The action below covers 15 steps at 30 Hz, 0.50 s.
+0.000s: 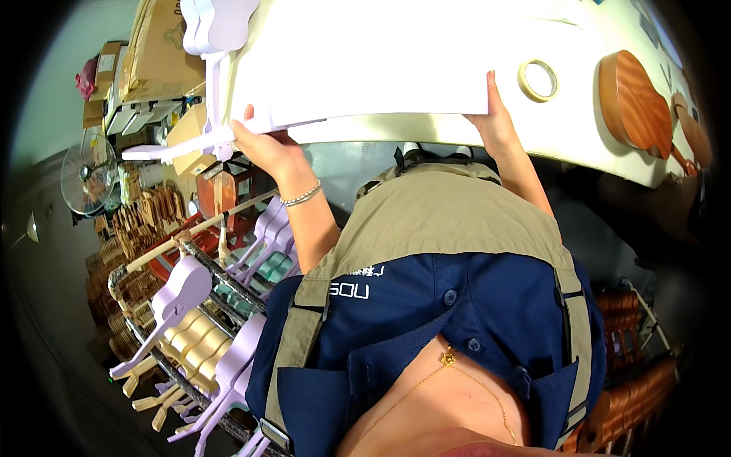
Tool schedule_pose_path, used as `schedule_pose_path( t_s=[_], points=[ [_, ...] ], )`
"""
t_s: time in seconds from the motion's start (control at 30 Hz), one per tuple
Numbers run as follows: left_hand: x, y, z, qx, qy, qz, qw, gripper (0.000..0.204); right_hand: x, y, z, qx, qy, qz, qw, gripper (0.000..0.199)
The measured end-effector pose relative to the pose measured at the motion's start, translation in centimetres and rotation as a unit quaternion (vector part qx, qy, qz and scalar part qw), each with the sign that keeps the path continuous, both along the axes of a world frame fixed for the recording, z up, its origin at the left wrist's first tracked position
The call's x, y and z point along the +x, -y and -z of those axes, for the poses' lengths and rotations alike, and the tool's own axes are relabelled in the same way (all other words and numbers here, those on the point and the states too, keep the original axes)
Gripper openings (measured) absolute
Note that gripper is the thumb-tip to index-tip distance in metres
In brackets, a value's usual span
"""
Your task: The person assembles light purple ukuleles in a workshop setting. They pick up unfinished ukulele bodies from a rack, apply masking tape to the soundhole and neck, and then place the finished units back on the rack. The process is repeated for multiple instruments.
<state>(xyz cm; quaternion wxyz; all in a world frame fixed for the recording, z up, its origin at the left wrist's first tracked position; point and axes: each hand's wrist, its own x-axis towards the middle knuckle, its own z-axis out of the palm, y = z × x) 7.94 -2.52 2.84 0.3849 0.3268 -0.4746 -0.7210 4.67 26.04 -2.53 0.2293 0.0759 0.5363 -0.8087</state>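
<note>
My left hand (274,156) is closed around a pale purple ukulele neck (183,145), its thumb up; the headstock end points left. To the right of that hand stretches a bright white piece (396,103) with a straight lower edge, washed out by glare. Whether it is the ukulele's body or a separate sheet, I cannot tell. My right hand (496,126) grips the right end of this white piece, thumb up and other fingers mostly hidden. Both hands are at the near edge of the white table (586,145).
More pale purple ukuleles (221,27) are at the table's left end. A tape roll (538,81) and a brown ukulele (636,103) lie right, near another person's hand (691,129). Left are a loaded rack (145,327), cardboard boxes (164,53) and a fan (87,171). Brown instruments (632,396) stand lower right.
</note>
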Motion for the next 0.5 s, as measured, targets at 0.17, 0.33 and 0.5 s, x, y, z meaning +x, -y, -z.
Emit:
schedule_pose_path(
  t_s=[0.17, 0.33, 0.5],
  points=[
    [4.3, 4.2, 1.8, 0.155, -0.036, -0.015, 0.987, 0.050, -0.9, 1.4, -3.2, 0.117, -0.288, -0.098, 0.945, 0.089],
    [8.6, 6.0, 6.4, 0.345, -0.064, 0.039, 0.935, 0.024, -1.0, 5.0, -4.9, 0.076, -0.439, -0.149, 0.883, 0.103],
    [10.3, 4.5, 10.2, 0.455, -0.075, 0.040, 0.886, 0.025, -0.2, 7.3, -6.8, 0.062, -0.499, -0.177, 0.846, 0.109]
  ],
)
